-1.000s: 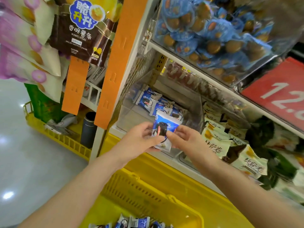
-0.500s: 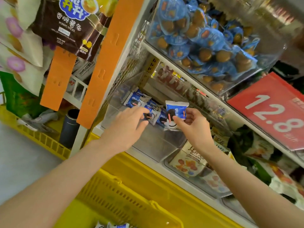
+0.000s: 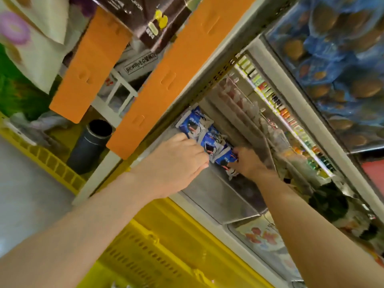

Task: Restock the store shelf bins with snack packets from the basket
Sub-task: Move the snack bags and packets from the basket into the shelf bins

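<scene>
Blue-and-white snack packet (image 3: 224,159) sits far in the clear bin (image 3: 209,188), right hand (image 3: 248,163) fingers clamped on it. Left hand (image 3: 176,161), fingers together and fairly straight, touches the neighbouring packets (image 3: 193,124). Yellow basket (image 3: 155,246) near.

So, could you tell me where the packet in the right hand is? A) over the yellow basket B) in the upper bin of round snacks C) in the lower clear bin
C: the right hand holds the blue packet inside the clear bin, beside other blue packets.
</scene>
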Available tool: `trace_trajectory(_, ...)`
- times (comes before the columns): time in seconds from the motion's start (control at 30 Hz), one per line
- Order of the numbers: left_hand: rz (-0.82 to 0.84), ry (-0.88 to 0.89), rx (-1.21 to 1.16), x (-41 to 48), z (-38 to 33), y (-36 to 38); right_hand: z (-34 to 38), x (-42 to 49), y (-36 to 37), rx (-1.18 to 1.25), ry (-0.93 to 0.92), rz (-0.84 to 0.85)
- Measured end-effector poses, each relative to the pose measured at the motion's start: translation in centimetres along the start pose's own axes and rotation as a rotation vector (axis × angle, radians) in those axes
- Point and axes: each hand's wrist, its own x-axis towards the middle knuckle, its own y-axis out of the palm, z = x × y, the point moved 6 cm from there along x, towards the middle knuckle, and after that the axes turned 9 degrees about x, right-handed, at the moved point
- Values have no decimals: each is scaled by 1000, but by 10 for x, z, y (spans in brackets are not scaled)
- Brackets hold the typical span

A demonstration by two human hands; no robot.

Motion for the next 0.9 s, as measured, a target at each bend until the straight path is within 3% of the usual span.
trace_trajectory(0.2, -115, 69, 25, -2, 2, 1, -9, 13, 11, 147, 51, 13)
trace_trajectory(0.57, -64, 32, -52, -2, 3, 3, -3, 15, 10, -33, 102, -30)
trace_trajectory(0.7, -40, -43, -133, -1, 4, 1, 11, -4, -4, -109, 118, -156)
trace_trajectory(0.9, 78, -120, -81, -5, 1, 3, 42, -77, -19, 277, -35, -302)
